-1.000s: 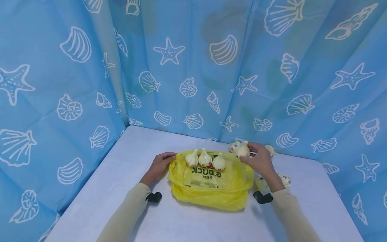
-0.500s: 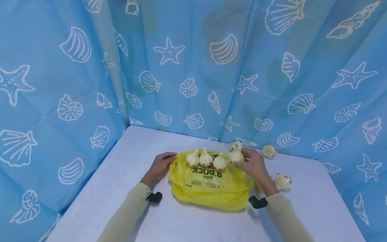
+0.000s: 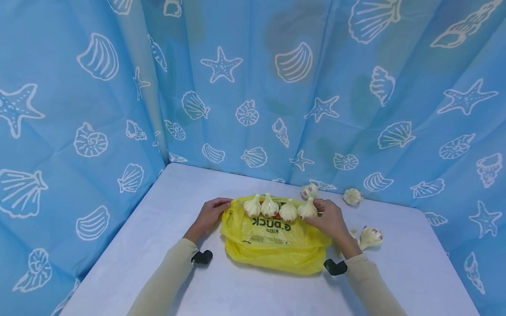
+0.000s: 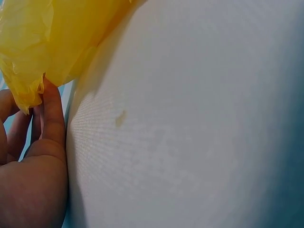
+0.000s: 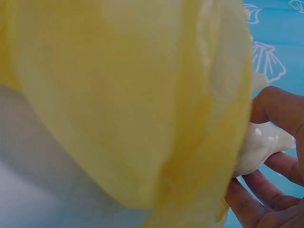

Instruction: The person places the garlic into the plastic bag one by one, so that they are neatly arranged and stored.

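A yellow plastic bag [image 3: 272, 256] with printed lettering lies in the middle of the white table. My left hand [image 3: 208, 218] pinches the bag's left corner; in the left wrist view its fingertips [image 4: 50, 90] hold the gathered film. Three garlic bulbs [image 3: 269, 206] sit in a row along the bag's far part, stems up. At the right end of that row, my right hand [image 3: 330, 220] grips another garlic bulb [image 3: 307, 210], also upright. The right wrist view shows thumb and fingers around this bulb [image 5: 259, 147], partly hidden behind the yellow film.
More garlic bulbs lie on the table: one [image 3: 309, 191] behind the bag, one [image 3: 353, 196] near the back edge, one [image 3: 370, 237] right of my right wrist. A blue shell-patterned curtain [image 3: 245, 79] stands along the table's left and back sides.
My right hand has carried its garlic bulb left and down to the end of the row on the bag. The left hand has kept its place at the bag's corner.
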The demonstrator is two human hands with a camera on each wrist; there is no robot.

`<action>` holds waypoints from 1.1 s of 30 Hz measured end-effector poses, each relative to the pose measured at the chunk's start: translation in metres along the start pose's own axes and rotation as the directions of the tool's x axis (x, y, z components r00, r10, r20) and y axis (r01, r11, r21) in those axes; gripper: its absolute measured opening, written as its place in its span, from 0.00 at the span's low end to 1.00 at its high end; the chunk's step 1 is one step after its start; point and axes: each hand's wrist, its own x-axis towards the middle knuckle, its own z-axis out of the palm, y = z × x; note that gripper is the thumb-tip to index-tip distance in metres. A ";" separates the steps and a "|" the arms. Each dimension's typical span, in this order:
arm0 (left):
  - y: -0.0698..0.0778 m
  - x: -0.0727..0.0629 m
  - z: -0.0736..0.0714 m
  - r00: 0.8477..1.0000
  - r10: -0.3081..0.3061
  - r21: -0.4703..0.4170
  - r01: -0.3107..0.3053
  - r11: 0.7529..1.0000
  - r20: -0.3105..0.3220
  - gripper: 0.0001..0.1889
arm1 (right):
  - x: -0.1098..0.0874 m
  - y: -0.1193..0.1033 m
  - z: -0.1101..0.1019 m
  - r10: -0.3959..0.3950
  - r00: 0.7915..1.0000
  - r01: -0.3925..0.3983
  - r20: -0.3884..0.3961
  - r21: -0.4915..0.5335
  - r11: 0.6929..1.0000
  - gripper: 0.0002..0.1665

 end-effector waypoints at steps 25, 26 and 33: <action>0.002 0.002 0.000 0.999 -0.032 -0.006 0.032 0.999 -0.016 0.12 | 0.003 0.006 0.010 0.063 0.996 -0.063 0.057 -0.013 0.998 0.42; 0.002 0.001 0.000 0.999 -0.033 -0.004 0.033 0.999 -0.017 0.12 | 0.003 0.006 0.010 0.066 0.996 -0.065 0.058 -0.014 0.998 0.42; 0.003 0.000 0.001 0.999 -0.039 -0.009 0.039 0.999 -0.016 0.12 | 0.004 0.008 0.012 0.062 0.996 -0.061 0.062 -0.014 0.998 0.41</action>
